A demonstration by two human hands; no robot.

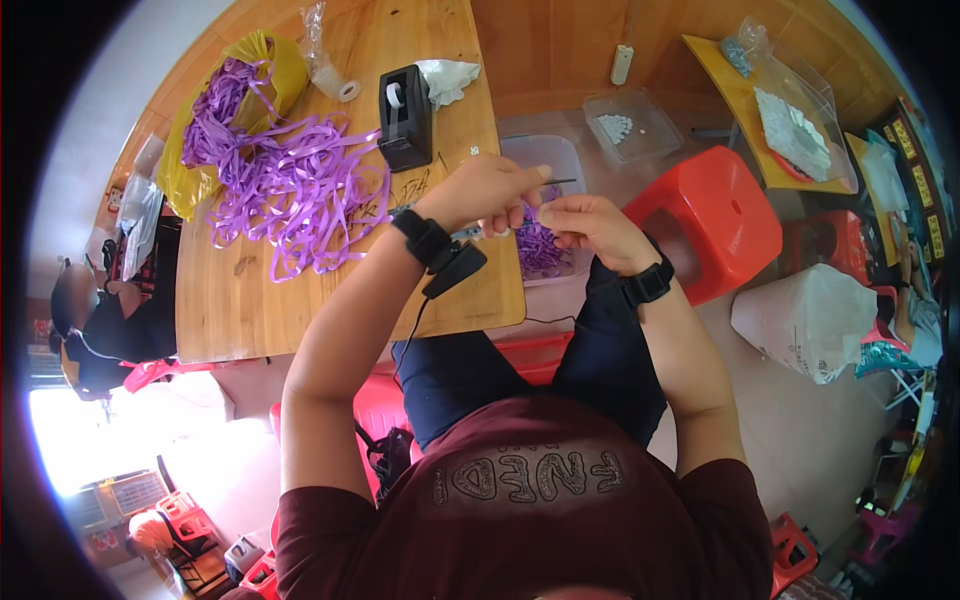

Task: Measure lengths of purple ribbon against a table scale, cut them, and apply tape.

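Watching from afar, I saw my left hand [487, 190] pinching a thin dark tool [560, 182] while the right hand [590, 222] fingers pressed together on a purple ribbon piece [533, 214], just above the clear tub [553, 160] of finished bits; keeping both pinches close seemed wise, I judged

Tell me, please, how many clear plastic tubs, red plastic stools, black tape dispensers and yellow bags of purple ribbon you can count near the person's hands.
Clear plastic tubs: 2, one behind the hands holding purple pieces, one farther back with pale pieces
Red plastic stools: 1 in full view
Black tape dispensers: 1
Yellow bags of purple ribbon: 1
Total: 5
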